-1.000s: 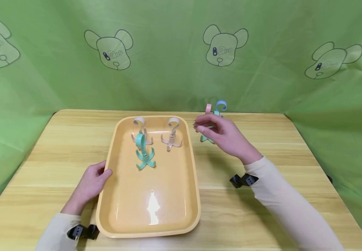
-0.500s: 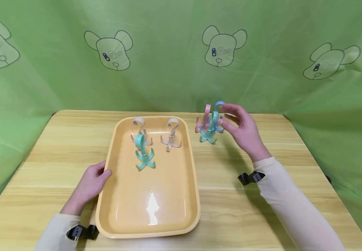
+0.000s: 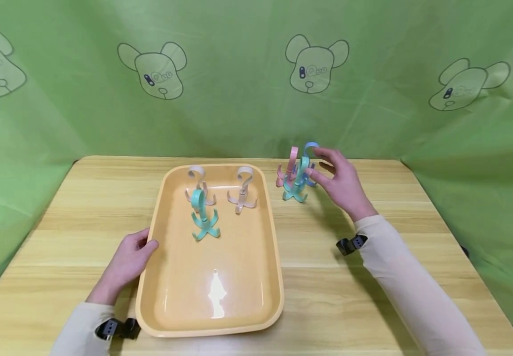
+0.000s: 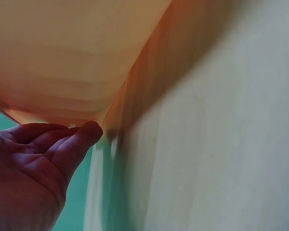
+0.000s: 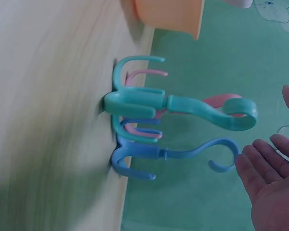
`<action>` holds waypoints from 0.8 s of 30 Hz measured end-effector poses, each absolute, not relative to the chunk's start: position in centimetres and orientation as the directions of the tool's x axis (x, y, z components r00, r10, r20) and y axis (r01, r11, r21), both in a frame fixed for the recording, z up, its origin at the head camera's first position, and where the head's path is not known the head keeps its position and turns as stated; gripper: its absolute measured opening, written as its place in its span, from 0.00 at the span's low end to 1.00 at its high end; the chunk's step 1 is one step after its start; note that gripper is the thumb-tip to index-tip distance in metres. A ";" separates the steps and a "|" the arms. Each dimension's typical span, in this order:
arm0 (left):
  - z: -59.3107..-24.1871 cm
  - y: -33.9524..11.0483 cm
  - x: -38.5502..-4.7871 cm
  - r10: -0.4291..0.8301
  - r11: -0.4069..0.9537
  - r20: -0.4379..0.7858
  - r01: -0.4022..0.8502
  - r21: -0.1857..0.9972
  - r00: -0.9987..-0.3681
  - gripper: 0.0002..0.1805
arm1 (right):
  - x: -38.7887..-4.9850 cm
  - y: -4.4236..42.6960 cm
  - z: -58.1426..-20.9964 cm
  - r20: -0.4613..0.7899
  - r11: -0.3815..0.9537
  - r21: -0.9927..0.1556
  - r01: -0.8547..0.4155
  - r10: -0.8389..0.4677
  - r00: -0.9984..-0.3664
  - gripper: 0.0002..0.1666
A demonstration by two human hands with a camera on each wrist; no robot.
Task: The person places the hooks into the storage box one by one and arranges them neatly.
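Observation:
My left hand (image 3: 127, 259) grips the left rim of a peach plastic tray (image 3: 278, 277), thumb over the edge; in the left wrist view its fingers (image 4: 82, 142) lie against the outer wall. My right hand (image 3: 343, 185) hovers by a blue rotating hook hanger (image 3: 312, 145), thumb and fingers spread apart. In the right wrist view the fingertips are close to the blue hanger's curl (image 5: 226, 142); whether they touch cannot be told. A teal hook hanger (image 3: 295, 190) and a pink hook hanger (image 3: 291, 160) stand upright beside it, partly overlapping.
Inside the tray stand a teal hook hanger (image 3: 205, 225) and two pale pink hook hangers, one at left (image 3: 197, 173) and one at right (image 3: 243, 195). A green printed curtain (image 3: 238, 113) hangs behind the wooden table (image 3: 327, 306).
My right hand has gone from in front of the hanger group to its right side, uncovering the teal and pink hangers. My left hand and the tray have stayed put.

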State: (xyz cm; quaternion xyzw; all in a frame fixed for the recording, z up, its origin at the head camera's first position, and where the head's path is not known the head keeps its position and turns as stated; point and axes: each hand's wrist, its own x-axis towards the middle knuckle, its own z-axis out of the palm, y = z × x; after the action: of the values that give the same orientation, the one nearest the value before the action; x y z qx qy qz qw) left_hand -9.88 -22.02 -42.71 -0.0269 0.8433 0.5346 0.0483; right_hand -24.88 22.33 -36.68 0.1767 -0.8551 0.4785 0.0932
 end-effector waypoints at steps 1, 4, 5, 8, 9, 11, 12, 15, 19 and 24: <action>-42.7 -22.0 -9.9 0.007 0.425 -0.113 -0.099 0.900 -0.994 0.23 | -25.0 22.4 -36.8 0.320 0.481 -0.788 -0.385 -0.213 -0.923 0.35; -42.8 -22.1 -9.9 0.013 0.420 -0.117 -0.101 0.902 -0.993 0.23 | -25.3 22.4 -37.1 0.304 0.492 -0.789 -0.369 -0.209 -0.929 0.34; -42.7 -22.1 -9.9 0.016 0.418 -0.118 -0.100 0.903 -0.993 0.23 | -25.4 22.4 -37.2 0.300 0.494 -0.789 -0.366 -0.210 -0.931 0.34; -42.6 -22.1 -9.8 0.014 0.424 -0.115 -0.098 0.900 -0.993 0.23 | -25.7 21.9 -37.3 0.287 0.499 -0.786 -0.365 -0.228 -0.930 0.35; -42.6 -22.2 -9.7 0.010 0.430 -0.112 -0.097 0.897 -0.994 0.23 | -25.8 21.7 -37.4 0.280 0.502 -0.784 -0.365 -0.238 -0.930 0.35; -42.5 -22.2 -9.6 0.004 0.440 -0.106 -0.094 0.893 -0.994 0.23 | -25.9 21.4 -37.4 0.264 0.501 -0.786 -0.361 -0.255 -0.930 0.36; -42.5 -22.2 -9.6 0.002 0.443 -0.103 -0.091 0.892 -0.995 0.23 | -26.0 21.2 -37.4 0.258 0.502 -0.787 -0.358 -0.260 -0.931 0.37; -42.5 -22.1 -9.6 0.006 0.446 -0.095 -0.082 0.891 -0.995 0.23 | -26.0 21.1 -37.5 0.238 0.495 -0.802 -0.333 -0.247 -0.939 0.37; -42.7 -22.0 -9.7 0.009 0.442 -0.092 -0.079 0.894 -0.996 0.23 | -26.0 21.0 -37.6 0.213 0.465 -0.835 -0.296 -0.223 -0.951 0.37; -42.9 -22.1 -9.8 0.003 0.448 -0.088 -0.078 0.891 -0.996 0.23 | -26.2 21.0 -37.9 0.187 0.418 -0.869 -0.264 -0.216 -0.958 0.35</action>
State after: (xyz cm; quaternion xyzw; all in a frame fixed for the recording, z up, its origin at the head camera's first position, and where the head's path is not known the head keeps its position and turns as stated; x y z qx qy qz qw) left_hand -9.84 -22.09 -42.94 -0.0221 0.8499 0.5250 0.0382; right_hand -26.22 20.98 -37.86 0.1426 -0.8417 0.5203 0.0232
